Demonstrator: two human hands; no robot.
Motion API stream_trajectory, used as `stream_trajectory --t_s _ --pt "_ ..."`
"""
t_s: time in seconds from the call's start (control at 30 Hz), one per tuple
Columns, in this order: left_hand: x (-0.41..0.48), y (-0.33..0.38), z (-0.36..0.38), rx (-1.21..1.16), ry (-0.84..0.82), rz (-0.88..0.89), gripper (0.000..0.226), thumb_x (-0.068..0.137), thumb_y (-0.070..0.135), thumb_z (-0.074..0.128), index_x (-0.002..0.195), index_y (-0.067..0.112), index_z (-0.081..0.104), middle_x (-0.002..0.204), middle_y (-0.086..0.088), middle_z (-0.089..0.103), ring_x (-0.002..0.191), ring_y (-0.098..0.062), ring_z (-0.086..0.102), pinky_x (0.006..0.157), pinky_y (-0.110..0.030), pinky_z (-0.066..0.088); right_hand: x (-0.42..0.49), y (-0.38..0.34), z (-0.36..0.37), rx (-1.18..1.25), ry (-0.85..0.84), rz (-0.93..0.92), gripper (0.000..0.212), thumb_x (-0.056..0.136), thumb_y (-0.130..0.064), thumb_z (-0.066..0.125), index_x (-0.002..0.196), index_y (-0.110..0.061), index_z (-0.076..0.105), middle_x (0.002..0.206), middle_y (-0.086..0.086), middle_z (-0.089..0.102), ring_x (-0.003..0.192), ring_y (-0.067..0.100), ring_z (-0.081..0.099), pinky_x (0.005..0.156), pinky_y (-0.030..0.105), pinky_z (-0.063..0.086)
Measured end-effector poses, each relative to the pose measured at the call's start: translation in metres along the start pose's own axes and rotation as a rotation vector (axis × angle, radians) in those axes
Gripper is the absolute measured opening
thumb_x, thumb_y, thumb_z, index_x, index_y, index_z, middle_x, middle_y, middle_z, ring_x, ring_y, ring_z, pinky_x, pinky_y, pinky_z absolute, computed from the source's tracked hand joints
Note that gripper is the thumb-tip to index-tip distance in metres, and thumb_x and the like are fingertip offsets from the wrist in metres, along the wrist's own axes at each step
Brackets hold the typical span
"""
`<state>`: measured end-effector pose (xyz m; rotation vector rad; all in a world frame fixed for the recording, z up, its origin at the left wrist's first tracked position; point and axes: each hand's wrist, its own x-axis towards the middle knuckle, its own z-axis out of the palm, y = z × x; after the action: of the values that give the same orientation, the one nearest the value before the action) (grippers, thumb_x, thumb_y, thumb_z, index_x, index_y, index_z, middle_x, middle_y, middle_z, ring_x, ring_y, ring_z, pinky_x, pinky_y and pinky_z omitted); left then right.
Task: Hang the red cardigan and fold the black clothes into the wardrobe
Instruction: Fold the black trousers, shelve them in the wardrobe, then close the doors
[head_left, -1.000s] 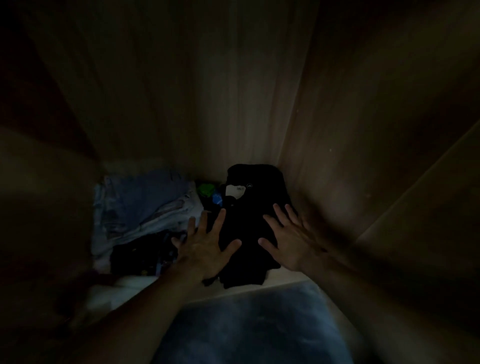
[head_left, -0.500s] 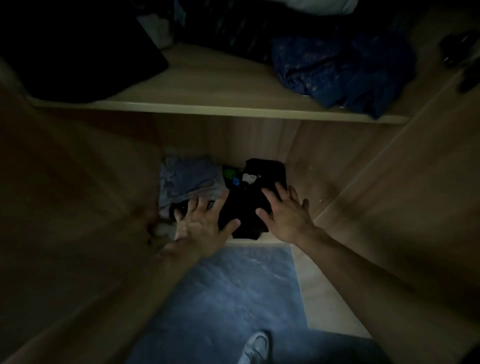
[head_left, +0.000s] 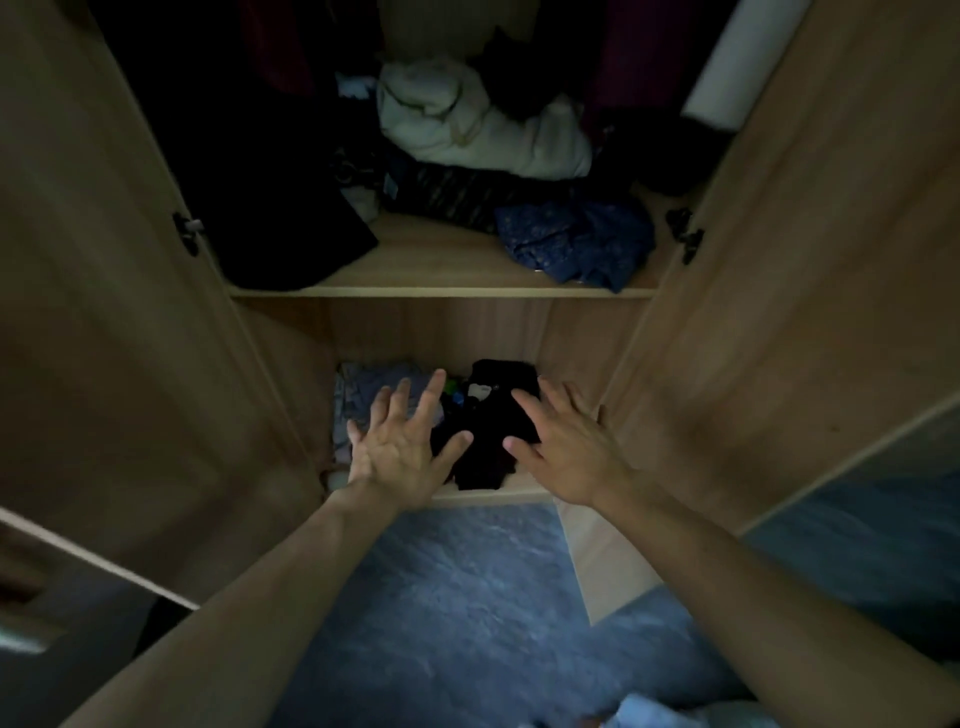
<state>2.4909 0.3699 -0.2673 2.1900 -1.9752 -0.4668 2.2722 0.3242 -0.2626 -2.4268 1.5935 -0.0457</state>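
Note:
Folded black clothes (head_left: 493, 431) with a small white label lie on the bottom floor of the wooden wardrobe (head_left: 441, 292), toward its right side. My left hand (head_left: 402, 449) hovers with fingers spread just left of the black pile, partly over a pale blue stack. My right hand (head_left: 563, 447) is spread at the pile's right edge, fingers over its top. Neither hand holds anything. Dark red garments (head_left: 621, 62) hang at the top of the wardrobe, barely visible in the dark.
Both wardrobe doors (head_left: 104, 338) stand open on either side. The middle shelf carries a cream garment (head_left: 478, 124), a dark blue patterned cloth (head_left: 576, 241) and a black item (head_left: 291, 228). Folded blue jeans (head_left: 379, 384) lie bottom left. Blue carpet (head_left: 447, 613) covers the floor below.
My view has pulled back and up from the bottom compartment, so the shelf and doors now show. Both hands have drawn back slightly from the black pile, still spread.

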Motion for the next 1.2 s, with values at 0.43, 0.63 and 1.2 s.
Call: stream_trajectory --t_s 0.43,0.63,1.2 --pt "-0.059 0.112 -0.061 0.020 0.165 0.136 0.080 0.091 0.074 0.032 0.155 0.042 -0.001 0.166 -0.001 0.004 0.152 -0.028 0.002 0.116 -0.063 0.016 -0.088 0.031 -0.111 0.036 0.274 -0.029 0.079 0.086 -0.074 0.022 0.154 -0.034 0.017 0.165 0.003 0.008 0.151 0.027 0.007 0.115 0.059 0.024" --pt "-0.066 0.173 -0.078 -0.028 0.238 0.238 0.076 0.090 0.075 0.030 0.153 0.032 0.024 0.162 -0.002 0.019 0.148 -0.027 0.015 0.115 -0.055 0.021 -0.129 0.063 -0.157 0.024 0.488 -0.006 0.076 0.088 -0.071 0.015 0.154 -0.033 0.016 0.164 0.002 0.014 0.150 0.026 0.015 0.115 0.059 0.025" --pt "-0.063 0.319 -0.107 -0.114 0.312 0.470 0.068 0.096 0.068 0.022 0.155 0.035 0.020 0.165 0.004 0.011 0.151 -0.022 0.010 0.120 -0.051 0.018 -0.204 0.150 -0.260 -0.017 1.015 -0.063 0.052 0.092 -0.026 0.057 0.143 -0.020 0.048 0.162 0.009 0.023 0.152 0.027 0.010 0.121 0.040 0.015"
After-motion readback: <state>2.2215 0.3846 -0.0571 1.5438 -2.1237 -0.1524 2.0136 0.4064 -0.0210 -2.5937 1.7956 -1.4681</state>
